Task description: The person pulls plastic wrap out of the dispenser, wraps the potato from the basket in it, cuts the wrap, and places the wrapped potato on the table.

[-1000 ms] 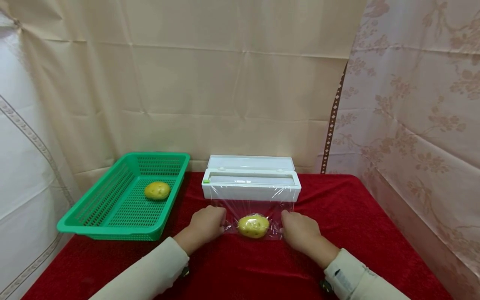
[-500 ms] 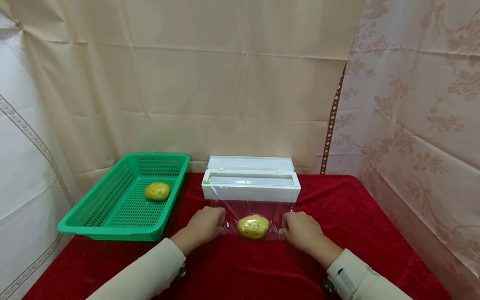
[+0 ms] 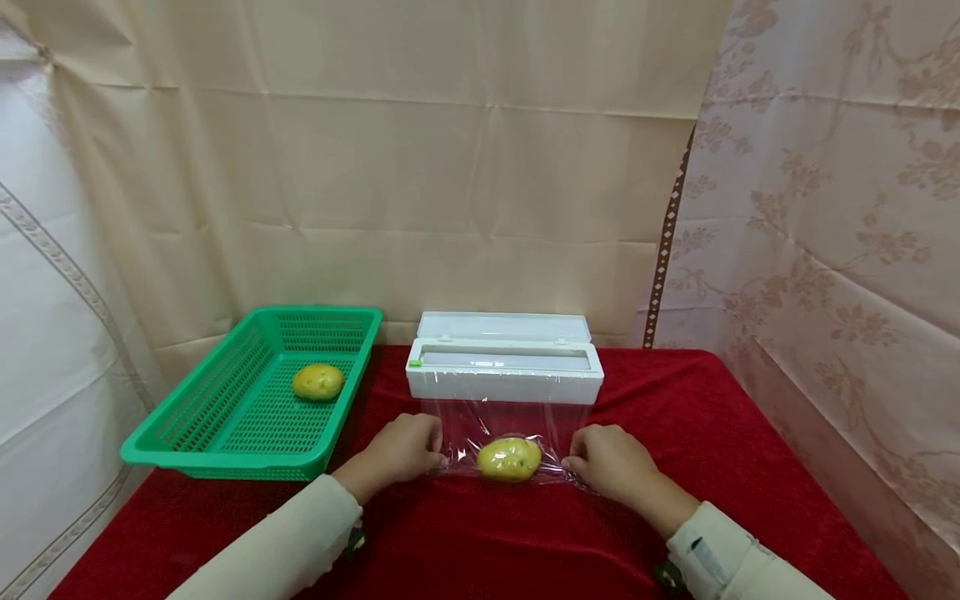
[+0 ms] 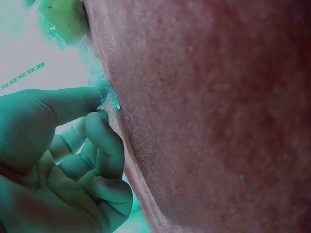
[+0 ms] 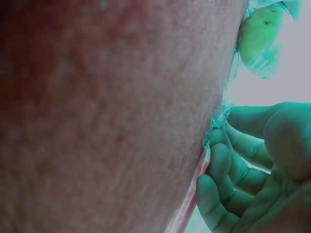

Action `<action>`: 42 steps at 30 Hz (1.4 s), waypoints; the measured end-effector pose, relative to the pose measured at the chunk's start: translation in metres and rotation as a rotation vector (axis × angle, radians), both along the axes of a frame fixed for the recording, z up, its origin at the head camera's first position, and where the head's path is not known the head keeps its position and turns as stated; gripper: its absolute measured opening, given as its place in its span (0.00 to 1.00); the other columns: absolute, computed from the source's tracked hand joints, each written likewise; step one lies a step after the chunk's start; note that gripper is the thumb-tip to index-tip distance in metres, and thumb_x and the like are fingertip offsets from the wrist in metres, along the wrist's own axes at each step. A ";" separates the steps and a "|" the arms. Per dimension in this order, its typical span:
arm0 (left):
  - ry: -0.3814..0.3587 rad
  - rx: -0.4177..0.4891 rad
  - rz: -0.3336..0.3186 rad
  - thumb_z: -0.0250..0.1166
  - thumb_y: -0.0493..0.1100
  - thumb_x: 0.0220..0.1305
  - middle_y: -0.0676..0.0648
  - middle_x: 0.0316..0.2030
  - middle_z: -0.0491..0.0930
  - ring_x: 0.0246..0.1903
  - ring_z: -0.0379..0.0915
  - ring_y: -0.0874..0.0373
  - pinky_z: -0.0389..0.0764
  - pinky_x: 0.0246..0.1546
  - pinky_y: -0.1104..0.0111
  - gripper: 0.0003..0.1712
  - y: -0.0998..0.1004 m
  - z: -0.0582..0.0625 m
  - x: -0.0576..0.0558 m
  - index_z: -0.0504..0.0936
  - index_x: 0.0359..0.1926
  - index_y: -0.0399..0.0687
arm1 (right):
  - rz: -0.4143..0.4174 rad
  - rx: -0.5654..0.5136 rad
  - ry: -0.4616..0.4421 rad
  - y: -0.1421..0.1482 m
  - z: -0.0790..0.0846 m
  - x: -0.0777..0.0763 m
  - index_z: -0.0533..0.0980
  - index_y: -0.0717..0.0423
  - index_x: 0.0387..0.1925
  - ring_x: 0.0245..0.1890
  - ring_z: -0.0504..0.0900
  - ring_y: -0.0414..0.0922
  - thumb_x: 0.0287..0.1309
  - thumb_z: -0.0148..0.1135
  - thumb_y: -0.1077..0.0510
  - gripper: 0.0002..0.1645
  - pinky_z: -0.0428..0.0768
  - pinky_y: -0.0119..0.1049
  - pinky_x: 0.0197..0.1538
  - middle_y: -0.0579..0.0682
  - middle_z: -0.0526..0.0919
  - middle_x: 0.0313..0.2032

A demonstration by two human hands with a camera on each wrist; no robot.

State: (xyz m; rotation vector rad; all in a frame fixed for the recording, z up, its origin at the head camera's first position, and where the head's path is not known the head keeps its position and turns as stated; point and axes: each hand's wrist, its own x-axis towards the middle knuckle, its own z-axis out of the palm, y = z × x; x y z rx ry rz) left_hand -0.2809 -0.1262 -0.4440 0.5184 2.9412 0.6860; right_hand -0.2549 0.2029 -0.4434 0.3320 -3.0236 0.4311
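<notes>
Both hands have drawn back toward the person since a second ago, pulling the film further out of the box; the wrapped potato has come with them, now sitting a little nearer the table's front edge. Left hand (image 3: pixel 401 450) pinches the left edge of the cling film (image 3: pixel 502 421), thumb and curled fingers (image 4: pixel 99 145) closed on a bunched bit of it right at the cloth. Right hand (image 3: pixel 611 462) does the same on the right edge, fingertips (image 5: pixel 218 155) curled and nipping the crumpled film against the cloth. Potato (image 3: pixel 509 459) lies between the two hands under the film, near both, touching neither as far as the head view shows. Film runs taut from the white dispenser box (image 3: pixel 505 371), lid up, down over the potato. Red tablecloth (image 3: pixel 712 433) under everything. Green basket (image 3: pixel 187 437) stands to the left of the dispenser, well apart from the hands, with a second potato (image 3: pixel 318 382) lying on its floor. Cream sleeves on both forearms. Beige curtain behind, patterned drape on the right.
</notes>
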 end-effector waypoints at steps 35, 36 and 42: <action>-0.260 0.451 -0.114 0.72 0.33 0.60 0.48 0.22 0.82 0.23 0.80 0.57 0.84 0.28 0.63 0.07 -0.025 0.005 0.004 0.80 0.30 0.39 | 0.214 -0.270 0.085 0.010 -0.003 0.006 0.75 0.43 0.27 0.23 0.70 0.32 0.51 0.77 0.60 0.16 0.71 0.30 0.30 0.36 0.72 0.21; -0.262 0.444 -0.116 0.72 0.33 0.60 0.48 0.22 0.82 0.23 0.80 0.57 0.84 0.28 0.63 0.07 -0.025 0.006 0.005 0.80 0.30 0.39 | 0.224 -0.275 0.081 0.011 -0.003 0.007 0.76 0.43 0.27 0.24 0.70 0.32 0.52 0.76 0.61 0.15 0.72 0.30 0.30 0.36 0.72 0.22; -0.221 0.333 -0.086 0.73 0.34 0.59 0.51 0.22 0.82 0.23 0.81 0.57 0.80 0.27 0.66 0.08 -0.024 0.011 0.013 0.81 0.29 0.45 | 0.243 -0.276 0.027 0.012 -0.002 0.013 0.81 0.42 0.28 0.25 0.73 0.31 0.54 0.73 0.63 0.11 0.74 0.30 0.32 0.35 0.76 0.24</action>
